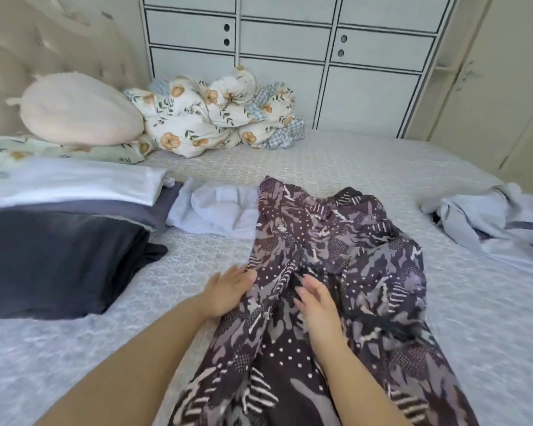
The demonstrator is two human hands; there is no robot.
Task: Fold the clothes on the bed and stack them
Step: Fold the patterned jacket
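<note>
Two folded stacks, one dark and one white, sit on the grey bed, with one white shirt and one pale blue garment loose. White cupboards stand behind. The patterned dress lies under both flat, spread hands: left hand at its edge, right hand on top.

Ahead of you a white wardrobe with dark-outlined panels fills the far wall, and a beige tufted padded headboard stands at your left. A pale pink plush oval cushion leans against that headboard, on top of a flat floral pillow. Beside it lies a bunched white duvet printed with orange flowers (its underside is blue gingham).
</note>
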